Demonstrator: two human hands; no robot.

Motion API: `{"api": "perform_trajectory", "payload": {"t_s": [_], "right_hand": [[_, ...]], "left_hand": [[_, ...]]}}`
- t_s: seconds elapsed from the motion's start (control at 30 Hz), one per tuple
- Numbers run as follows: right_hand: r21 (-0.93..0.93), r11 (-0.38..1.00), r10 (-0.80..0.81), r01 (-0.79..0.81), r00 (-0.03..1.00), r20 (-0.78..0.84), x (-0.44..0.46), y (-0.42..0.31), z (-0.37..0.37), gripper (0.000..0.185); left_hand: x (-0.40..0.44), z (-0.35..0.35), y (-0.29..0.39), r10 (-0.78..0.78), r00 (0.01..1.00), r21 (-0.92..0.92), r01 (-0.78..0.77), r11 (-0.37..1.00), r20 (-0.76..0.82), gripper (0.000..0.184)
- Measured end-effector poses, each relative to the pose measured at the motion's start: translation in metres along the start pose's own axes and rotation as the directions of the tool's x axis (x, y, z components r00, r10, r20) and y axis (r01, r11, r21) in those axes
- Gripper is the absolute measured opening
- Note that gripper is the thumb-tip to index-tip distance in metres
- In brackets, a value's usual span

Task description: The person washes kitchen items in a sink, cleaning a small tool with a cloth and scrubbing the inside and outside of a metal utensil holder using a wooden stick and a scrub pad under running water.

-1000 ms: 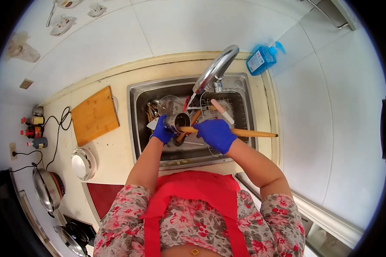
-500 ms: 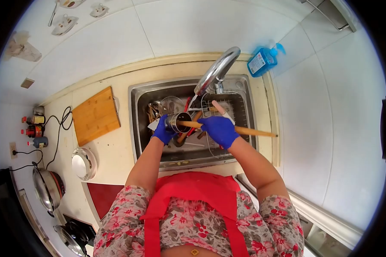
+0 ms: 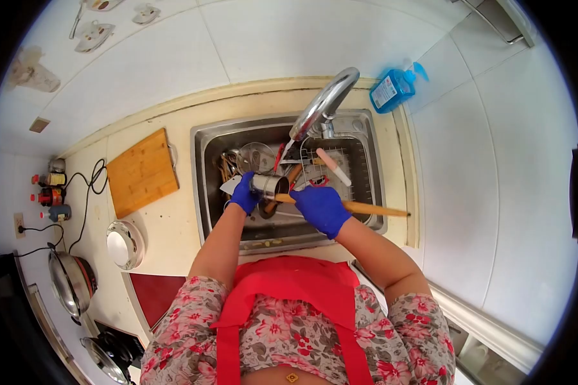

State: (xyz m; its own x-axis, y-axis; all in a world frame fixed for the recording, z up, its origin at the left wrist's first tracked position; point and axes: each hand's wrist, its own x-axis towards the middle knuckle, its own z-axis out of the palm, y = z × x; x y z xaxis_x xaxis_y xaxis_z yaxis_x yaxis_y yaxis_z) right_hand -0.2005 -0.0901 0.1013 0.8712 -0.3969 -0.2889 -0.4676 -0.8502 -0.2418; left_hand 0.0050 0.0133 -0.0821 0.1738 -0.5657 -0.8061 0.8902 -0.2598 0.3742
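Note:
Over the sink, my gloved left hand (image 3: 245, 194) is wrapped round a stainless-steel cylinder (image 3: 271, 184), which looks like a utensil holder, its mouth turned to the right. My right hand (image 3: 320, 206), also in a blue glove, grips a long wooden stick (image 3: 377, 210). One end of the stick lies at the cylinder's mouth; whether it reaches inside I cannot tell. The other end points past the sink's right rim. Water runs from the faucet (image 3: 327, 102) above them. Underneath, utensils (image 3: 229, 168) and a pink-handled peeler-like tool (image 3: 333, 167) lie in the sink.
The metal sink (image 3: 198, 186) holds a wire rack (image 3: 359, 157) on its right side. A blue soap bottle (image 3: 392, 91) stands behind, at right. On the left counter are a wooden cutting board (image 3: 142, 174), a white bowl (image 3: 123, 246) and a cable (image 3: 93, 186).
The right hand has moved slightly left and down with the wooden stick. The cylinder has turned, so its mouth faces more to the right and less toward me.

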Motion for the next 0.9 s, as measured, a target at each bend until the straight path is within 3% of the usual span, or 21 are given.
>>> {"api": "perform_trajectory", "payload": {"t_s": [0.07,0.17,0.27,0.3,0.37,0.4,0.47,0.57,0.7,0.77,0.8,0.83,0.87,0.9], "right_hand": [[0.215,0.968,-0.085,0.133,0.973,-0.216,0.000,0.009,-0.006,0.023],[0.159,0.984,-0.025,0.076,0.953,-0.301,0.003,0.024,0.003,0.023],[0.255,0.967,0.060,0.000,0.971,-0.229,-0.002,0.019,0.013,0.024],[0.255,0.967,0.060,0.000,0.972,-0.227,-0.003,0.014,0.010,0.024],[0.110,0.994,0.023,-0.027,0.999,0.040,-0.006,0.004,0.002,0.025],[0.109,0.994,0.024,-0.028,0.999,0.041,-0.007,0.006,-0.001,0.025],[0.249,0.967,-0.010,0.058,0.982,-0.190,-0.009,0.012,-0.005,0.024],[0.266,0.963,0.095,-0.028,0.966,-0.242,-0.004,0.027,0.006,0.024],[0.178,0.978,0.139,-0.110,0.977,-0.160,-0.009,0.009,0.013,0.026],[0.230,0.973,0.042,-0.012,0.991,-0.125,-0.019,0.012,0.002,0.029],[0.232,0.973,0.042,-0.013,0.991,-0.124,-0.025,0.016,-0.008,0.029],[0.291,0.956,0.083,-0.042,0.988,-0.129,-0.032,0.022,-0.021,0.029],[0.347,0.936,0.118,-0.066,0.984,-0.131,-0.038,0.031,-0.034,0.030],[0.390,0.917,0.153,-0.086,0.978,-0.143,-0.048,0.039,-0.044,0.031]], "left_hand": [[-0.011,0.002,-0.002,-0.060,0.998,-0.056,0.058,0.997,-0.032,0.043],[-0.011,-0.002,-0.002,-0.106,0.993,-0.105,0.099,0.989,-0.059,0.041],[-0.006,0.004,0.004,-0.078,0.996,-0.096,0.073,0.993,-0.050,0.042],[-0.010,0.009,0.007,-0.051,0.995,-0.011,0.050,0.999,-0.086,0.040],[-0.015,0.013,0.008,-0.024,0.993,0.080,0.034,0.996,-0.120,0.039],[-0.015,0.011,0.007,-0.052,0.991,0.019,0.055,0.998,-0.119,0.040],[-0.013,0.008,0.006,-0.082,0.990,-0.036,0.079,0.996,-0.117,0.040],[-0.019,0.014,0.010,-0.090,0.987,0.025,0.095,0.995,-0.136,0.045],[-0.009,0.021,0.012,-0.060,0.990,0.014,0.063,0.998,-0.131,0.042],[-0.017,0.021,0.020,-0.088,0.996,-0.192,0.088,0.977,0.009,0.031],[-0.010,0.010,0.022,-0.089,0.996,-0.191,0.088,0.978,0.007,0.031],[-0.003,-0.002,0.027,0.279,0.936,0.437,-0.347,0.830,0.214,0.026],[0.004,-0.010,0.027,0.345,0.851,0.652,-0.525,0.548,0.396,0.023],[0.005,-0.013,0.030,0.395,0.728,0.729,-0.660,0.183,0.560,0.021]]}}
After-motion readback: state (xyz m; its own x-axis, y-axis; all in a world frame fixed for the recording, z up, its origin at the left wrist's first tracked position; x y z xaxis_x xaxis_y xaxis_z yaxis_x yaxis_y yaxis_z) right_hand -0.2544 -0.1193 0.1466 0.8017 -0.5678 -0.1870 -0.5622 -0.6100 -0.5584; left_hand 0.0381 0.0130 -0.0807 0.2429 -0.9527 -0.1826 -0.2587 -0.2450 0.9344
